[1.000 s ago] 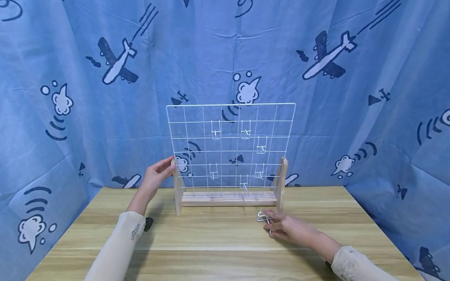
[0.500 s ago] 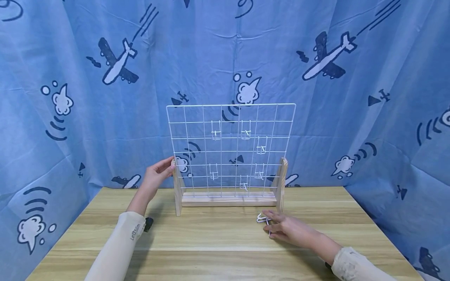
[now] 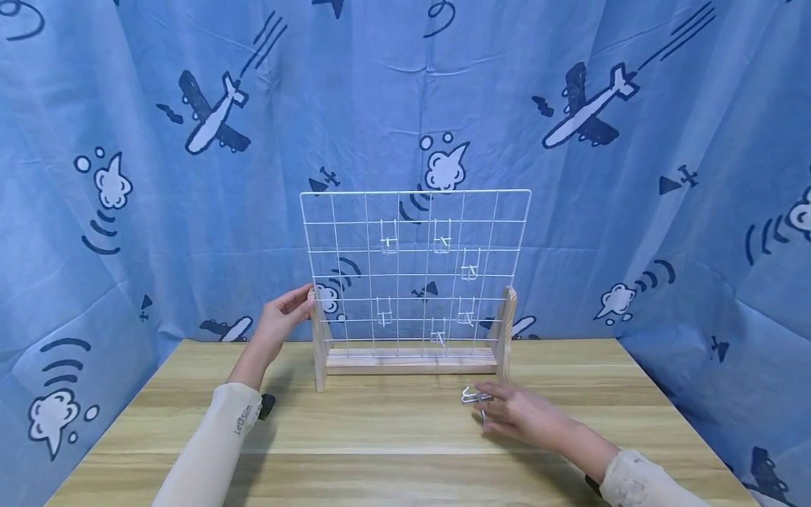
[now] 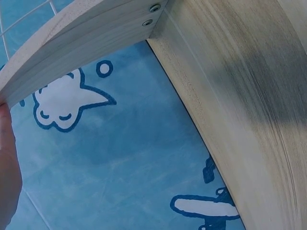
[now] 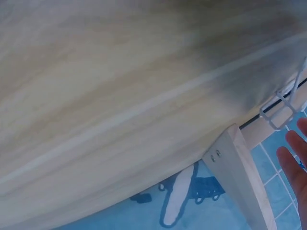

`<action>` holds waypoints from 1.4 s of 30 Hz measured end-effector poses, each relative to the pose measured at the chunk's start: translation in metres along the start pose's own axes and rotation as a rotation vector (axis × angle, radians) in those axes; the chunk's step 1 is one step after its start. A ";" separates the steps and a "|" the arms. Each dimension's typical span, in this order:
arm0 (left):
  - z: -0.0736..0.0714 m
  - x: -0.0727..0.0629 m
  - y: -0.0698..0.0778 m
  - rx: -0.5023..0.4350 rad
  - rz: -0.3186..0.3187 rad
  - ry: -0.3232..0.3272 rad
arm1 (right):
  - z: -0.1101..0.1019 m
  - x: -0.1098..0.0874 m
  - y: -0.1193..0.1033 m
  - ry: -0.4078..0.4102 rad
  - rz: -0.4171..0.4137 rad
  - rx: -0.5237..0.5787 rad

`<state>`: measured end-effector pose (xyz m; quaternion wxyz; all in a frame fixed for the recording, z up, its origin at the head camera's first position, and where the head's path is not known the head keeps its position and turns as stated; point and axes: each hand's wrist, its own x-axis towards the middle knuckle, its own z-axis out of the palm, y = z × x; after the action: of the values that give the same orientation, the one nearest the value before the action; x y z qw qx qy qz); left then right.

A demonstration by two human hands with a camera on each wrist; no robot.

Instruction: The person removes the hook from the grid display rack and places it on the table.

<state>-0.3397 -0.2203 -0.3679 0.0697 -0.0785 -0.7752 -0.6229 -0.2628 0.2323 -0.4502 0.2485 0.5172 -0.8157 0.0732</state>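
Observation:
A white wire grid panel (image 3: 415,191) stands upright in a wooden stand (image 3: 412,364). Several white wire hooks (image 3: 469,272) hang on the grid. My left hand (image 3: 275,325) grips the top of the stand's left post (image 3: 319,359); in the left wrist view only one finger (image 4: 8,163) shows, against that post. In front of the stand's right foot, my right hand (image 3: 529,417) pinches a loose white wire hook (image 3: 472,397) just above the table. Part of this hook is hidden behind the fingers.
The wood-grain table (image 3: 380,422) carries the stand near its back edge. A blue curtain (image 3: 380,91) with airplane and cloud prints hangs behind and at both sides. Right of the stand lies bare tabletop.
The loose hook has tipped and turned slightly in my right hand, its wire loop now lying flatter. The left hand and the stand keep their places; the head view shifts a little.

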 end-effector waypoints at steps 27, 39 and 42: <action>0.002 -0.003 0.003 -0.030 -0.025 0.007 | -0.019 0.043 0.009 0.321 0.050 0.011; 0.004 -0.002 0.004 -0.013 -0.032 0.019 | -0.028 0.050 0.012 0.377 0.225 -0.011; 0.004 -0.003 0.004 -0.012 -0.038 0.024 | -0.026 0.051 0.012 0.386 0.261 -0.009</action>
<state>-0.3357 -0.2153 -0.3653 0.0667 -0.0569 -0.7720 -0.6295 -0.2819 0.2065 -0.4017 0.3905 0.3824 -0.8135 0.1988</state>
